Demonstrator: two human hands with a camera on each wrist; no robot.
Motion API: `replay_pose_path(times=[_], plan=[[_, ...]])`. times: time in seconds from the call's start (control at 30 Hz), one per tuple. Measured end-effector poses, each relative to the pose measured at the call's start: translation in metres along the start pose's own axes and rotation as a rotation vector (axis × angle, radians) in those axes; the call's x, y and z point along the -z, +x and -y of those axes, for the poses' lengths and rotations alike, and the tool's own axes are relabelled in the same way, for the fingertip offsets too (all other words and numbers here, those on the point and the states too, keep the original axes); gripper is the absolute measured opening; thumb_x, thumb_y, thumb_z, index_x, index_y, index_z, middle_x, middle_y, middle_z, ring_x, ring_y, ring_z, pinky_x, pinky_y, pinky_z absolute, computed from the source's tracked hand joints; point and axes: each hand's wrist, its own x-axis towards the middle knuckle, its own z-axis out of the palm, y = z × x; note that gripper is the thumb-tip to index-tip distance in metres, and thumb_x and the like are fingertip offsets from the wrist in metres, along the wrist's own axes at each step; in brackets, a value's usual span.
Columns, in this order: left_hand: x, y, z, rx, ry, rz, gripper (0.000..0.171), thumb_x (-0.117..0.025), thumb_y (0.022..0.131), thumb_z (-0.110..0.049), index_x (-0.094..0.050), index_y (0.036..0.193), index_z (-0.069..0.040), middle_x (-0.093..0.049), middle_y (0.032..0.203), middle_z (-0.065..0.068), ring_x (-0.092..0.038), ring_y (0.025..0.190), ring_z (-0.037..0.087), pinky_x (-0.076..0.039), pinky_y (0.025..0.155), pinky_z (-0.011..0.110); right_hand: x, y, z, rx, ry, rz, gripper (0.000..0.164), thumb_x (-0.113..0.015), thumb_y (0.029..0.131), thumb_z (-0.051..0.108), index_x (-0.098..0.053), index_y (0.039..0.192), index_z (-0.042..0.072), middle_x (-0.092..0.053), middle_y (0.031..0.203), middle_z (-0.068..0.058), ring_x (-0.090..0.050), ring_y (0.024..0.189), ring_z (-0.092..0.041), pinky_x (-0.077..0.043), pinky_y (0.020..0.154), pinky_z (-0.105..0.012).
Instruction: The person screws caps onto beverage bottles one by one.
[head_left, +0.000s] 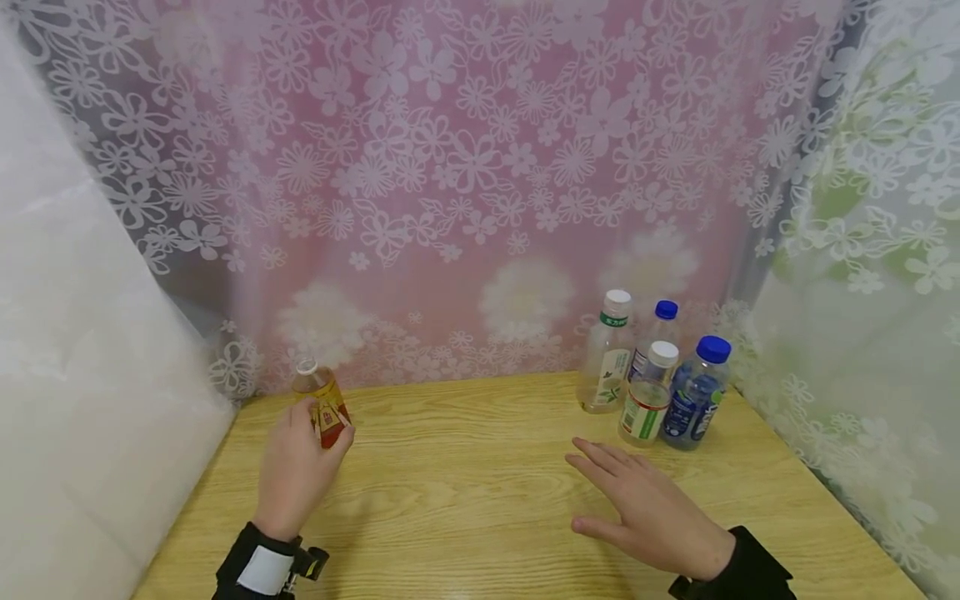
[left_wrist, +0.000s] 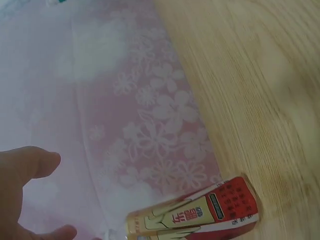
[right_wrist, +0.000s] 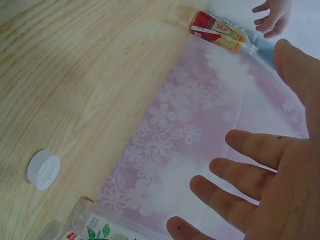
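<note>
A small bottle with a red and yellow label stands upright at the table's back left. My left hand is beside it, thumb and fingers parted. The right wrist view shows a gap between that left hand and the bottle; in the left wrist view the label lies clear of the fingers. My right hand hovers over the table, palm down, fingers spread and holding nothing. Nearest to it are a short clear bottle with a white cap and a blue-labelled bottle.
Behind those two stand a taller white-capped bottle and another blue-capped bottle. A white round cap shows in the right wrist view. A pink flowered curtain borders the table's back edge; pale sheets hang at both sides.
</note>
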Motion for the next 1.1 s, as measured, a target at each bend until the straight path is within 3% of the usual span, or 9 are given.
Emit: replay_pose_path(times=[0.17,0.33,0.53,0.77,1.1], plan=[[-0.003,0.007,0.009,0.046,-0.030,-0.099,0.069,-0.075,0.088,-0.033,-0.048,0.136,0.009,-0.056,0.108,0.027,-0.056,0.095,0.042,-0.048,0.070,0.054,0.000,-0.002,-0.001,0.002,-0.006,-0.004,0.074,-0.050,0.094,0.068,-0.035,0.157,0.032,-0.033,0.163,0.004,-0.039,0.147,-0.023,-0.030,0.117,-0.048],[-0.006,0.014,0.015,0.094,-0.086,-0.139,0.083,-0.077,0.086,-0.032,-0.035,0.143,0.010,-0.044,0.125,0.033,-0.047,0.107,0.047,-0.045,0.081,0.059,0.000,-0.003,-0.002,0.001,-0.014,-0.006,0.075,-0.049,0.094,0.070,-0.034,0.157,0.032,-0.034,0.163,0.002,-0.040,0.146,-0.024,-0.032,0.116,-0.049],[-0.013,0.024,0.025,0.159,-0.176,-0.091,0.094,-0.075,0.089,-0.036,-0.019,0.152,0.006,-0.029,0.143,0.035,-0.036,0.125,0.050,-0.039,0.098,0.067,-0.001,-0.006,-0.003,-0.002,-0.005,0.002,0.074,-0.051,0.094,0.068,-0.034,0.157,0.032,-0.034,0.163,0.002,-0.039,0.146,-0.023,-0.032,0.115,-0.048],[-0.023,0.038,0.036,0.228,-0.257,-0.018,0.104,-0.076,0.088,-0.041,-0.010,0.158,0.000,-0.026,0.150,0.033,-0.035,0.130,0.051,-0.039,0.101,0.069,-0.002,-0.007,-0.005,-0.012,-0.008,-0.004,0.073,-0.057,0.093,0.063,-0.037,0.156,0.031,-0.033,0.163,0.004,-0.041,0.145,-0.024,-0.033,0.115,-0.048],[-0.040,0.046,0.052,0.292,-0.307,0.031,0.107,-0.077,0.089,-0.036,-0.003,0.160,-0.004,-0.028,0.153,0.033,-0.037,0.135,0.053,-0.035,0.105,0.070,-0.001,-0.011,-0.007,-0.042,0.030,0.016,0.073,-0.054,0.093,0.066,-0.039,0.155,0.031,-0.035,0.163,0.001,-0.042,0.144,-0.027,-0.035,0.112,-0.052]])
